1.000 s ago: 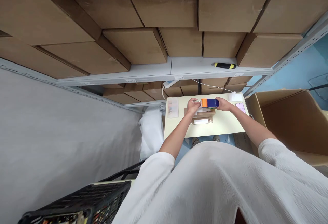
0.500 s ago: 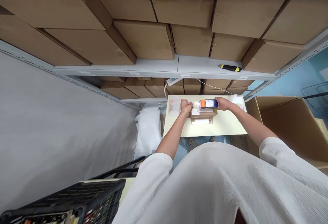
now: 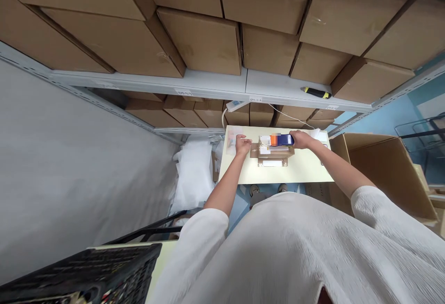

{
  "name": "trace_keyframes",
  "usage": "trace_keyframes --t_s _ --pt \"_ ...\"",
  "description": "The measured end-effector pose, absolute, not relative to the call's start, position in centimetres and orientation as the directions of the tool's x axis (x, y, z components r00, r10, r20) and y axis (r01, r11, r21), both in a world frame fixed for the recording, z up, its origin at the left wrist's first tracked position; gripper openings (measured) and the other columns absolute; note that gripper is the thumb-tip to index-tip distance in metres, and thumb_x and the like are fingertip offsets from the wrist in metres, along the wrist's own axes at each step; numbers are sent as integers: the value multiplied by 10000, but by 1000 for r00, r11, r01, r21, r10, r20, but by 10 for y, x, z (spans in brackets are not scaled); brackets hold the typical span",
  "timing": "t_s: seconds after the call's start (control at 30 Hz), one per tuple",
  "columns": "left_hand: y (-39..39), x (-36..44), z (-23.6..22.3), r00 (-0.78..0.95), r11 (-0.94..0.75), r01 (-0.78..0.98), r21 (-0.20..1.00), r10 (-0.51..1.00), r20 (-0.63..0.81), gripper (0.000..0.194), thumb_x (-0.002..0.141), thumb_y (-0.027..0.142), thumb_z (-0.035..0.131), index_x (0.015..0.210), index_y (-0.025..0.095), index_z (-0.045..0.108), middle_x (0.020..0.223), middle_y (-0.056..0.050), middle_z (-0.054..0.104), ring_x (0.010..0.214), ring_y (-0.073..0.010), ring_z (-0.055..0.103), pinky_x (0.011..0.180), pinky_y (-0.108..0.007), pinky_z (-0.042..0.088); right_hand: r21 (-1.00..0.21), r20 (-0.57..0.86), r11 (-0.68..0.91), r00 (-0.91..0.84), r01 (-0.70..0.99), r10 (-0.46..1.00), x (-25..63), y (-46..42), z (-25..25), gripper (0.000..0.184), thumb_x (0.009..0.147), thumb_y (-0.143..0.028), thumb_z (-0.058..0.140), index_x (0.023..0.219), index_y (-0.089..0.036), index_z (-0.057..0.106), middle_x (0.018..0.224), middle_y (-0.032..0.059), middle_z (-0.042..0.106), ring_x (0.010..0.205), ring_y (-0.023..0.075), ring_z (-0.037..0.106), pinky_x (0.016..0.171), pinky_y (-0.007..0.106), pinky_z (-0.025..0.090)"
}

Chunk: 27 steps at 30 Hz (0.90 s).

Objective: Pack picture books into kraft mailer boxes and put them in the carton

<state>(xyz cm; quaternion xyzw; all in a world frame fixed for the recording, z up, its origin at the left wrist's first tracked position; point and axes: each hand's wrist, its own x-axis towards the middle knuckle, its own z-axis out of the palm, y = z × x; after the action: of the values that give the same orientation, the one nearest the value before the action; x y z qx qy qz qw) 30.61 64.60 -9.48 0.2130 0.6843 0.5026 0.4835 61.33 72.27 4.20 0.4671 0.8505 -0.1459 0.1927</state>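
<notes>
right hand (image 3: 301, 139) was wrapped round the blue-and-orange tape gun (image 3: 282, 140), right over the little cardboard box (image 3: 276, 152) | left hand (image 3: 243, 145) hung near the box's left side – fingers loosely curled, couldn't tell if it held anything | box sat on the pale table (image 3: 239, 174) – cutter (image 3: 317, 93) lay up on the shelf (image 3: 271, 81)

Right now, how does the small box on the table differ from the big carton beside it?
The small box is far smaller than the big carton. The small box rests on the table; the big carton stands beside it, open, its inside showing. Both are brown cardboard.
</notes>
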Motion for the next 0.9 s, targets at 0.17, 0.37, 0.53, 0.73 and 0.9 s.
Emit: trace_keyframes --t_s 0.17,0.37,0.53,0.73,0.9 --pt "644 306 -105 -458 386 -205 900 775 -436 449 712 -10 699 1009 278 523 772 57 686 853 -187 743 910 -327 557 -16 -480 532 -473 847 739 602 723 44 387 875 -309 834 1208 -207 666 1195 145 791 1022 295 731 731 314 467" --pt "643 314 -126 -475 397 -234 887 750 -461 420 695 4 711 969 280 551 734 57 667 849 -190 742 914 -314 551 17 -504 512 -435 859 746 588 724 46 444 854 -362 892 1211 -216 672 1190 156 794 1067 313 736 801 322 511" --pt "643 331 -138 -464 444 -230 866 732 -499 382 709 27 728 970 264 581 733 54 663 866 -206 746 942 -338 554 42 -514 514 -423 856 746 581 723 47 460 854 -380 898 1223 -212 682 1193 171 796 1077 333 743 836 344 529" --pt "640 348 -132 -442 468 -203 860 740 -507 353 760 31 728 984 271 599 776 43 694 905 -199 758 982 -338 565 72 -527 512 -403 856 748 578 722 49 425 875 -334 866 1231 -205 672 1223 184 793 1104 351 737 824 362 536" --pt "638 353 -126 -430 473 -188 861 748 -506 332 776 31 744 969 260 599 805 32 703 952 -194 767 997 -333 560 50 -532 505 -405 862 744 578 722 48 449 853 -305 875 1238 -205 667 1235 179 785 1124 350 730 830 357 537"
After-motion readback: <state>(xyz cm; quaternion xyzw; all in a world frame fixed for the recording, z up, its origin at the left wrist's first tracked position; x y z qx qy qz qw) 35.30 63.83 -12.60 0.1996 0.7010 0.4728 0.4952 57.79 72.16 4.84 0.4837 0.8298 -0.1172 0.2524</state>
